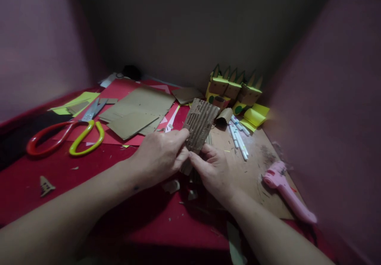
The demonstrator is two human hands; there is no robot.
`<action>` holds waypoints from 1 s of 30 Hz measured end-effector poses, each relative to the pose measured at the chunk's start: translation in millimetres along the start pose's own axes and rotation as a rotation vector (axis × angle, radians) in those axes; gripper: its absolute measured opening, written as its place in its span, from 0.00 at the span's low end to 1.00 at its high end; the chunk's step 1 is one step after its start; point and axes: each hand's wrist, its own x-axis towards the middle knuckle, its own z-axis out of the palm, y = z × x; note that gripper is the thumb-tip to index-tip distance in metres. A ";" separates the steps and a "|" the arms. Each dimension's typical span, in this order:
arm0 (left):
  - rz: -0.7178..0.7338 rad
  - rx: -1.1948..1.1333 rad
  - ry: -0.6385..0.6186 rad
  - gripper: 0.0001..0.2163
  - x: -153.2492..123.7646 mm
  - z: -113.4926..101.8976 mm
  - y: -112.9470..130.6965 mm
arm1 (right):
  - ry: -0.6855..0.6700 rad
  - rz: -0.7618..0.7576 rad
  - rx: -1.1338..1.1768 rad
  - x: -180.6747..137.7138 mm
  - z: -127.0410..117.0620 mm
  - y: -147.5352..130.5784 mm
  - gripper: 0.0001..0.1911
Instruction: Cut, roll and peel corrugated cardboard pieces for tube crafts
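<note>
From the head camera, both hands meet over the middle of the red table [59,169]. They hold a corrugated cardboard strip [200,126] above the tabletop, just in front of the person. The left hand [159,155] pinches the strip's lower part between thumb and fingers. The right hand [212,169] closes on the same lower end from the other side, its thumb on the ribbed face. The strip's long axis runs from the hands up and away, leaning a little to the right. Its free end points towards the small cardboard houses [233,88] at the back.

Red-and-yellow scissors [67,136] lie well off to the left, beside flat cardboard sheets [137,112]. White markers [238,136] lie just right of the strip, and a pink glue gun [285,191] lies further right.
</note>
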 end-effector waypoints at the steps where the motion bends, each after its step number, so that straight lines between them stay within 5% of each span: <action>1: -0.012 -0.046 0.008 0.05 0.2 0.2 -1.6 | 0.000 0.015 0.024 0.4 0.0 0.3 0.04; 17: -0.153 -0.333 -0.045 0.13 9.0 -2.4 -11.8 | 0.021 0.074 0.177 5.0 -2.6 3.7 0.05; 24: -0.032 -0.272 0.015 0.10 8.1 0.9 -16.2 | 0.024 0.091 0.170 3.3 -2.7 3.3 0.03; 30: -0.449 -0.442 0.077 0.11 17.7 -11.8 -47.9 | 0.048 0.128 0.304 7.0 -4.1 0.0 0.04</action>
